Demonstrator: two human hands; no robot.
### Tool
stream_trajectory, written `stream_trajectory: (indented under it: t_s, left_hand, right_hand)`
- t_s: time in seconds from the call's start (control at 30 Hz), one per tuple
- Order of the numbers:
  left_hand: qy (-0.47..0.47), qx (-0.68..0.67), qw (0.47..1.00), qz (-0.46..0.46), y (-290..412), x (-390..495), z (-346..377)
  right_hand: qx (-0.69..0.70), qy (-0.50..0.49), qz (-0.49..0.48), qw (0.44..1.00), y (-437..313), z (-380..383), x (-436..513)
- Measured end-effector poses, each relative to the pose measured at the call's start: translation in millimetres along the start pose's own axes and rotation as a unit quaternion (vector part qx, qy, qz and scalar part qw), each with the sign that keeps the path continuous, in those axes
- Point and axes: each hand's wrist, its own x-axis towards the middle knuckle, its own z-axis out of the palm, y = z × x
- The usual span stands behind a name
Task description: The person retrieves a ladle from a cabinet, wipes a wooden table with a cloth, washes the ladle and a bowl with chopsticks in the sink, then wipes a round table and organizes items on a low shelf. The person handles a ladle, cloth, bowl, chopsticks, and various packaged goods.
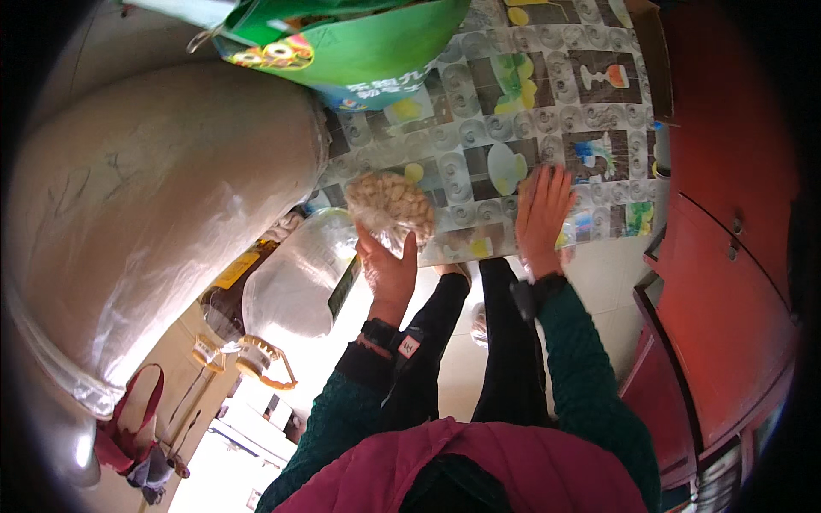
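A clear plastic bag of small tan pieces, which look like unshelled peanuts [392, 204], is at the near left part of the tablecloth. My left hand [390, 269] grips its near edge, thumb and fingers spread around it. My right hand [544, 215] lies palm down on the patterned tablecloth [458, 176], near its front edge, fingers extended and holding nothing. Both wrists carry dark straps. Left of the bag, close to my left hand, is a large translucent plastic jug [292, 282].
A green printed bag [359, 51] with writing stands at the table's far left. A big plastic-wrapped rounded object [160, 192] fills the left side. Beside the jug is a dark bottle with a yellow label [234, 272]. Red cabinets [725, 269] line the right.
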Motion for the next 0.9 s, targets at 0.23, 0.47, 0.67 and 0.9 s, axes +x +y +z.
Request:
stream_trajectory:
  t_s: [0.23, 0.47, 0.67, 0.9]
  left_hand:
    - [0.031, 0.020, 0.998, -0.045, 0.0, 42.9, 5.1]
    - [0.096, -0.139, 0.986, 0.013, 10.5, 24.6, -15.7]
    - [0.100, -0.380, 0.917, -0.063, 65.9, 43.1, -59.2]
    - [0.056, -0.454, 0.887, -0.059, 106.1, 70.5, -79.9]
  right_hand:
    - [0.000, 0.021, -0.095, 0.995, 2.0, -11.9, 66.1]
    - [-0.005, -0.134, -0.105, 0.985, 60.9, -51.9, -74.5]
    - [0.017, -0.130, -0.078, 0.988, 65.1, -45.6, -74.2]
    - [0.067, -0.130, -0.061, 0.987, 64.8, -61.9, -62.9]
